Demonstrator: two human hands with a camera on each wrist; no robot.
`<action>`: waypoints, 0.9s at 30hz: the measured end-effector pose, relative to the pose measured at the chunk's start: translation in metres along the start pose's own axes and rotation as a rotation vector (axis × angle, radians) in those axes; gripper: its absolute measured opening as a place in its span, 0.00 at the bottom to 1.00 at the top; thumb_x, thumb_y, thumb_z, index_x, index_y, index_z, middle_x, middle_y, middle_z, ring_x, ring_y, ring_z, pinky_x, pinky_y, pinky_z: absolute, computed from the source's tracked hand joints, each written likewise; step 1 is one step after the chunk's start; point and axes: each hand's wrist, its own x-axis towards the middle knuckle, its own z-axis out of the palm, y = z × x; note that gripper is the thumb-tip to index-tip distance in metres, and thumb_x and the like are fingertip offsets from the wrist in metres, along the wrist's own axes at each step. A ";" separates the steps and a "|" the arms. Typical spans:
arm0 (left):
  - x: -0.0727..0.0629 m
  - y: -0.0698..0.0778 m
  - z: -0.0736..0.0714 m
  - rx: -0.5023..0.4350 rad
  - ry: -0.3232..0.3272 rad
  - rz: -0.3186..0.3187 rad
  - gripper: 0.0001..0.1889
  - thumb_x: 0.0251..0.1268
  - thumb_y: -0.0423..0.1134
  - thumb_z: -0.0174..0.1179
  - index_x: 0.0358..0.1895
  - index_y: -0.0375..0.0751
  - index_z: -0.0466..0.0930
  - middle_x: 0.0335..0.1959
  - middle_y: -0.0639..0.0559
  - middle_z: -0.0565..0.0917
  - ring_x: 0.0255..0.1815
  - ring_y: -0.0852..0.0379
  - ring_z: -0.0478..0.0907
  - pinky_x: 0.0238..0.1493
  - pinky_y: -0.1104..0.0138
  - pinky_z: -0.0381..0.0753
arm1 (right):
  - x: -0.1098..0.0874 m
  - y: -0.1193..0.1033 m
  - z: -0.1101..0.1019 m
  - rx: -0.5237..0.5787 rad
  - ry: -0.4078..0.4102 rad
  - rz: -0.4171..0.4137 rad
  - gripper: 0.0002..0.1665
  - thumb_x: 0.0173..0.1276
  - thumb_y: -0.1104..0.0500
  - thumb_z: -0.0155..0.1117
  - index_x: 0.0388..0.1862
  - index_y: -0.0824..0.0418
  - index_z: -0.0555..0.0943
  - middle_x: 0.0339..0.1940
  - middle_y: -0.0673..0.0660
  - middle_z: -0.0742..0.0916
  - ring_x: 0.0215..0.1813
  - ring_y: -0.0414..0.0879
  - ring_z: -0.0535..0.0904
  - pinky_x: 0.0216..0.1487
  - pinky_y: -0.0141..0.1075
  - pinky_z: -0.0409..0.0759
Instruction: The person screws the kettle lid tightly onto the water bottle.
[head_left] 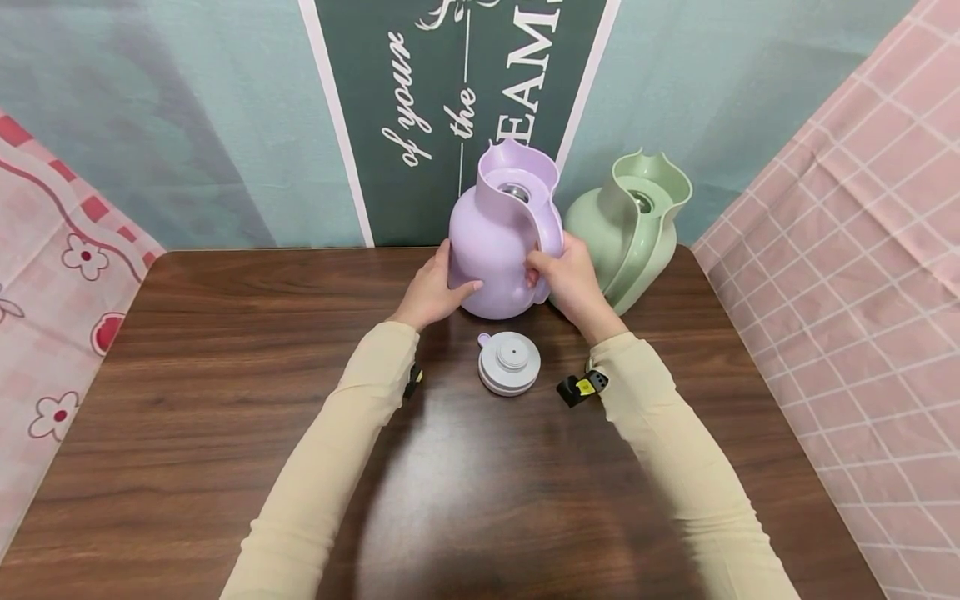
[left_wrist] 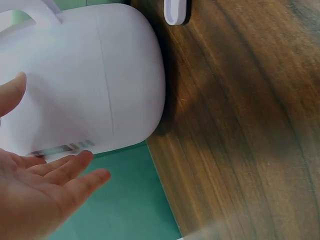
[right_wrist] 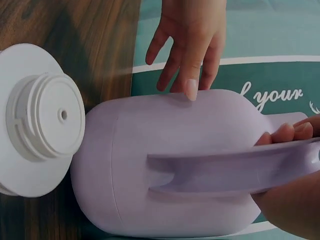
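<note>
A lilac thermos jug (head_left: pixel 487 242) stands at the table's back edge with its mouth uncovered. My right hand (head_left: pixel 570 279) grips its handle (right_wrist: pixel 210 172), fingers curled through behind it. On the jug's other side is my left hand (head_left: pixel 431 292), its fingers fairly straight and thumb spread; in the right wrist view a fingertip meets the jug's wall. The left wrist view shows a dark printed mark (left_wrist: pixel 60 149) low on the jug near those fingers. In front of the jug lies a white stopper lid (head_left: pixel 510 367), its narrower part with a small hole facing up and a lilac tab at its edge.
A green thermos jug (head_left: pixel 648 225), also uncovered, stands close behind my right hand. The brown wood table (head_left: pixel 225 400) meets a blue cloth with a dark green lettered panel (head_left: pixel 405 192) at the back. Pink patterned cloths hang at both sides.
</note>
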 end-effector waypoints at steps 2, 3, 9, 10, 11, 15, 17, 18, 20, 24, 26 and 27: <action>0.001 0.002 0.000 -0.006 0.005 -0.004 0.46 0.59 0.52 0.58 0.70 0.33 0.40 0.68 0.36 0.54 0.67 0.44 0.55 0.64 0.57 0.55 | 0.000 0.000 -0.003 -0.059 -0.027 -0.004 0.02 0.51 0.71 0.54 0.25 0.69 0.72 0.11 0.52 0.75 0.18 0.43 0.72 0.26 0.34 0.73; 0.002 0.002 -0.001 -0.009 0.006 -0.007 0.46 0.59 0.52 0.58 0.70 0.33 0.40 0.68 0.36 0.54 0.67 0.44 0.55 0.64 0.57 0.55 | 0.000 0.000 -0.004 -0.093 -0.043 -0.009 0.03 0.52 0.70 0.54 0.27 0.70 0.72 0.12 0.53 0.76 0.19 0.43 0.73 0.27 0.35 0.73; 0.004 0.004 -0.001 -0.018 0.015 -0.018 0.46 0.59 0.51 0.58 0.70 0.34 0.39 0.68 0.36 0.55 0.67 0.44 0.56 0.63 0.56 0.56 | -0.002 -0.010 -0.012 -0.273 -0.164 -0.048 0.06 0.57 0.67 0.55 0.31 0.72 0.74 0.16 0.54 0.79 0.24 0.43 0.75 0.32 0.35 0.74; 0.005 0.004 -0.001 -0.019 0.019 -0.016 0.46 0.59 0.51 0.59 0.70 0.34 0.40 0.68 0.36 0.56 0.66 0.44 0.56 0.63 0.56 0.56 | -0.002 -0.011 -0.013 -0.293 -0.182 -0.050 0.06 0.58 0.66 0.56 0.31 0.71 0.74 0.17 0.54 0.79 0.25 0.43 0.76 0.33 0.35 0.74; 0.005 0.004 -0.001 -0.019 0.024 -0.015 0.46 0.58 0.51 0.59 0.70 0.34 0.40 0.67 0.36 0.56 0.66 0.44 0.57 0.63 0.56 0.57 | -0.002 -0.012 -0.014 -0.320 -0.190 -0.048 0.06 0.58 0.66 0.56 0.32 0.70 0.74 0.17 0.54 0.80 0.26 0.43 0.76 0.34 0.35 0.74; 0.006 0.005 -0.001 -0.022 0.030 -0.014 0.47 0.57 0.52 0.60 0.70 0.34 0.40 0.67 0.36 0.58 0.66 0.44 0.58 0.63 0.56 0.58 | 0.004 -0.008 -0.018 -0.404 -0.204 -0.036 0.10 0.58 0.63 0.59 0.37 0.68 0.75 0.22 0.56 0.81 0.32 0.45 0.77 0.37 0.34 0.73; 0.007 0.006 -0.001 -0.022 0.027 -0.021 0.48 0.56 0.53 0.61 0.70 0.34 0.40 0.67 0.36 0.57 0.66 0.44 0.58 0.63 0.56 0.58 | 0.005 -0.008 -0.019 -0.429 -0.205 -0.027 0.13 0.57 0.62 0.60 0.40 0.68 0.75 0.24 0.58 0.82 0.34 0.46 0.76 0.39 0.34 0.73; 0.007 0.006 -0.001 -0.022 0.027 -0.025 0.49 0.56 0.53 0.61 0.70 0.34 0.40 0.67 0.36 0.58 0.66 0.44 0.58 0.62 0.56 0.58 | 0.005 -0.008 -0.019 -0.437 -0.211 -0.026 0.13 0.57 0.62 0.60 0.40 0.68 0.75 0.25 0.58 0.82 0.36 0.46 0.76 0.39 0.35 0.73; 0.007 0.007 -0.001 -0.024 0.028 -0.031 0.49 0.55 0.54 0.61 0.70 0.34 0.40 0.67 0.36 0.58 0.65 0.44 0.59 0.62 0.56 0.58 | 0.005 -0.008 -0.020 -0.444 -0.217 -0.024 0.14 0.56 0.62 0.61 0.40 0.68 0.75 0.28 0.59 0.82 0.37 0.47 0.75 0.40 0.35 0.73; 0.009 0.008 -0.001 -0.036 0.036 -0.029 0.49 0.54 0.53 0.63 0.69 0.33 0.42 0.65 0.35 0.60 0.64 0.44 0.61 0.61 0.57 0.60 | 0.006 -0.009 -0.020 -0.437 -0.226 -0.021 0.14 0.55 0.62 0.61 0.40 0.68 0.75 0.30 0.59 0.81 0.38 0.47 0.75 0.39 0.35 0.73; 0.009 0.009 -0.001 -0.040 0.034 -0.030 0.49 0.54 0.52 0.63 0.69 0.33 0.42 0.65 0.35 0.60 0.64 0.44 0.61 0.61 0.57 0.60 | 0.006 -0.010 -0.021 -0.439 -0.235 -0.025 0.14 0.55 0.63 0.62 0.40 0.68 0.75 0.29 0.59 0.81 0.37 0.47 0.75 0.39 0.35 0.73; 0.009 0.009 -0.002 -0.041 0.030 -0.033 0.50 0.54 0.52 0.63 0.69 0.33 0.41 0.65 0.35 0.60 0.64 0.44 0.60 0.62 0.57 0.60 | 0.006 -0.011 -0.021 -0.447 -0.243 -0.028 0.14 0.55 0.63 0.62 0.40 0.69 0.76 0.29 0.60 0.82 0.37 0.47 0.76 0.39 0.35 0.73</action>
